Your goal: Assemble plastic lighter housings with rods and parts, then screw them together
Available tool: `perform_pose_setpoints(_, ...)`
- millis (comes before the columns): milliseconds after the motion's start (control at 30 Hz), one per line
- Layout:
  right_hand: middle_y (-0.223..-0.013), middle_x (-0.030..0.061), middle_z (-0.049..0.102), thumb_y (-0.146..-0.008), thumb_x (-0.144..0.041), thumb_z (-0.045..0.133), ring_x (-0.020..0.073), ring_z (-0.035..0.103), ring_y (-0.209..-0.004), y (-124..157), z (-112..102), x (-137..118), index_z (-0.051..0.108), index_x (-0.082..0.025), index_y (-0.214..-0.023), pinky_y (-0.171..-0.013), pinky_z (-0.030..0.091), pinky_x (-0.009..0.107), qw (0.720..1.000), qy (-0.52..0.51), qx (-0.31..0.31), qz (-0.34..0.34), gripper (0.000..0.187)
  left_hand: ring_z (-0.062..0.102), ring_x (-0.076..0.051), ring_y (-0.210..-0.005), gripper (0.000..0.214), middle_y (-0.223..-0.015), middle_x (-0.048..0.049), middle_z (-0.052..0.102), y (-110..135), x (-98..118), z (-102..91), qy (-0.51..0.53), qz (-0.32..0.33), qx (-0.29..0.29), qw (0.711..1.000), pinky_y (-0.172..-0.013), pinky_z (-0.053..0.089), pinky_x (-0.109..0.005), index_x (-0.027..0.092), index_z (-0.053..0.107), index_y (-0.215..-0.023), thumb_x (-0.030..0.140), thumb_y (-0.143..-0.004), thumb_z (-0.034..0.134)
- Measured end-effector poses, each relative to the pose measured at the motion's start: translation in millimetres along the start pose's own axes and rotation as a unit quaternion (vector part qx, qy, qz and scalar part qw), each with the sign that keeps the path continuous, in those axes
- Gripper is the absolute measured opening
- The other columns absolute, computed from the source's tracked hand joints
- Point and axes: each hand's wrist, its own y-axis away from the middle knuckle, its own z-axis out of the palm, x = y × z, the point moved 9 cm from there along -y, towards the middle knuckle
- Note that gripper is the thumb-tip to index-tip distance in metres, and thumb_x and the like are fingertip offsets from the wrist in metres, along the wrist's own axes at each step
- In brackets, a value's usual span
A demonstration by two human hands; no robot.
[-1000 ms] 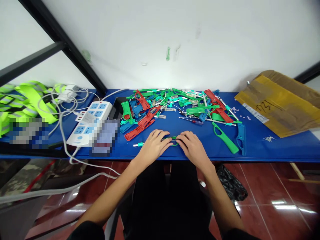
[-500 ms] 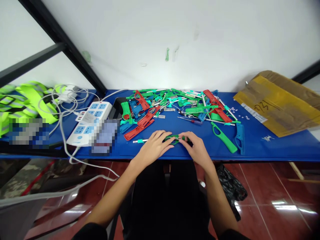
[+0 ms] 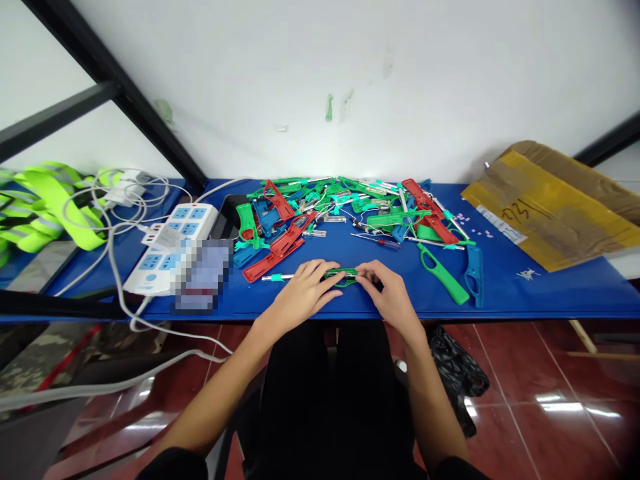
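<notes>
A green stick lighter [image 3: 349, 275] with an open shell lies lengthwise near the table's front edge. Its metal tube [image 3: 277, 277] sticks out to the left, a teal sleeve around it. My left hand [image 3: 306, 288] rests over the lighter's middle, fingers stretched to the right, and holds it down. At the handle end, my right hand [image 3: 386, 290] has thumb and fingertips pinched together on the lighter; any small part between them is hidden. To the right lie a green lighter shell [image 3: 445, 275] and a blue shell [image 3: 474, 275]. A screwdriver [image 3: 385, 243] lies behind my hands.
Behind my hands spreads a pile of red, green and blue lighter parts [image 3: 345, 207]. A white power strip [image 3: 165, 267] with cables and a phone [image 3: 203, 275] stand left, by reflective straps [image 3: 60, 200]. A cardboard box [image 3: 555, 207] and thin metal bits [image 3: 528, 274] lie right.
The view has shifted slightly, so everything sits a little further left. Both hands stay on the green lighter, with only slight movement of the right fingers.
</notes>
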Motion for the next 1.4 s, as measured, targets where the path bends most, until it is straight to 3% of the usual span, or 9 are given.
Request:
perform_pose_setpoints(200,-0.091,0.0016,0.065,-0.106,-0.022,0.063,0.0190,0.058,-0.079,-1,0,-3,0.068,-0.024,-0.103,-0.079,0.051,0.032,1.000,-0.002,-0.010,-0.003,0.006,0.059,-0.032,-0.135,0.041,-0.149,-0.0131,0.066,0,-3,0.7,0.029,-0.018,-0.007,0.999,-0.109,0.053,-0.050,0.024,0.066,-0.149,0.040,-0.112,0.057)
perform_pose_setpoints(467,-0.091,0.0017,0.066,-0.104,-0.023,0.065,0.0184,0.058,-0.079,-2,1,2,0.069,-0.024,-0.106,-0.076,0.048,0.031,1.000,-0.014,0.000,0.002,0.005,0.060,-0.031,-0.136,0.045,-0.151,-0.0106,0.066,0,-4,-5.0,0.050,-0.044,-0.005,0.998,-0.113,0.052,-0.050,0.027,0.061,-0.154,0.040,-0.111,0.059)
perform_pose_setpoints(633,-0.089,0.0008,0.066,-0.104,-0.023,0.066,0.0182,0.057,-0.076,-3,2,3,0.072,-0.024,-0.106,-0.074,0.048,0.030,1.000,-0.019,0.000,-0.009,0.006,0.063,-0.029,-0.133,0.023,-0.146,-0.0083,0.071,-10,1,-11.2,0.035,-0.041,0.071,0.996,-0.113,0.051,-0.049,0.026,0.076,-0.128,0.032,-0.111,0.061)
perform_pose_setpoints(767,-0.088,0.0003,0.067,-0.104,-0.023,0.067,0.0179,0.057,-0.074,-4,0,1,0.073,-0.024,-0.102,-0.074,0.048,0.030,1.000,-0.019,-0.003,-0.017,0.006,0.066,-0.028,-0.129,0.015,-0.136,-0.0068,0.076,-19,6,-7.9,0.009,-0.046,0.106,0.993,-0.113,0.050,-0.050,0.023,0.078,-0.112,0.026,-0.109,0.063)
perform_pose_setpoints(1100,-0.094,0.0039,0.070,-0.105,-0.024,0.064,0.0191,0.060,-0.074,-5,0,-1,0.074,-0.023,-0.110,-0.074,0.052,0.032,0.999,0.005,0.011,-0.037,0.011,0.067,-0.025,-0.122,0.012,-0.131,-0.0042,0.079,-16,4,-6.9,0.005,-0.060,0.122,0.991,-0.113,0.048,-0.050,0.023,0.077,-0.110,0.024,-0.109,0.065)
perform_pose_setpoints(1400,-0.107,0.0072,0.074,-0.108,-0.026,0.062,0.0185,0.061,-0.074,-6,4,-4,0.075,-0.023,-0.100,-0.076,0.052,0.033,0.999,0.010,-0.017,-0.051,0.015,0.068,-0.024,-0.120,0.013,-0.132,-0.0041,0.079,-17,-2,-2.0,0.033,-0.100,0.110,0.988,-0.107,0.050,-0.046,0.022,0.076,-0.106,0.027,-0.110,0.064)
